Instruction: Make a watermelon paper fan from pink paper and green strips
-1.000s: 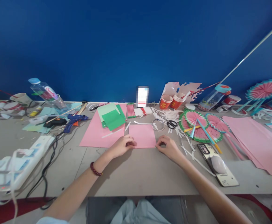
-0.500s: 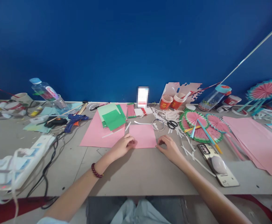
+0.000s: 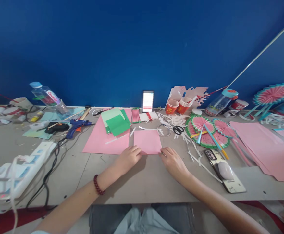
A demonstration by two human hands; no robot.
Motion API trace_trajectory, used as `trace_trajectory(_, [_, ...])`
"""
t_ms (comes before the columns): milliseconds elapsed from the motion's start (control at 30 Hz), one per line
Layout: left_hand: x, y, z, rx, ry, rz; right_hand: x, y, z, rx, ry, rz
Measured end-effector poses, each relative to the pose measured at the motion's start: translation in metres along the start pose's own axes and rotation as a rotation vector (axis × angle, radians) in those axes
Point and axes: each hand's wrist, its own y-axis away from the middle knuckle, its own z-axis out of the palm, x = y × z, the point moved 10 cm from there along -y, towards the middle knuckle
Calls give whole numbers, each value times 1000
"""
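A small pink paper square (image 3: 147, 141) lies flat on the grey table (image 3: 142, 178) in front of me. My left hand (image 3: 128, 158), with a dark red bead bracelet on its wrist, rests with its fingertips pressed on the square's near left corner. My right hand (image 3: 172, 161) lies flat at the square's near right corner, fingers extended onto the paper's edge. Neither hand holds anything. A larger pink sheet (image 3: 100, 139) lies just left of the square, with green paper pieces (image 3: 116, 122) on top.
Black scissors (image 3: 178, 130) and white paper strips lie behind the right hand. Watermelon paper fans (image 3: 206, 131), a phone (image 3: 223, 170) and big pink sheets (image 3: 265, 149) fill the right. Red cups (image 3: 178, 106) stand at the back. A blue glue gun (image 3: 77, 125), bottle (image 3: 49, 97) and power strip (image 3: 22, 169) sit left.
Both hands have slid slightly toward me along the square's near edge, and their fingers have flattened from a pinch onto the paper. The view has shifted a little.
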Motion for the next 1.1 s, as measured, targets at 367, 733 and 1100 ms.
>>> trace_trajectory(367, [39,25,8,6,-261,-272,-25,14,-7,52,183,90])
trace_trajectory(733, [42,23,-9,116,-108,-568,-26,20,-9,15,164,188])
trace_trajectory(1100, [45,23,-5,126,-96,-631,-29,22,-1,27,-28,311])
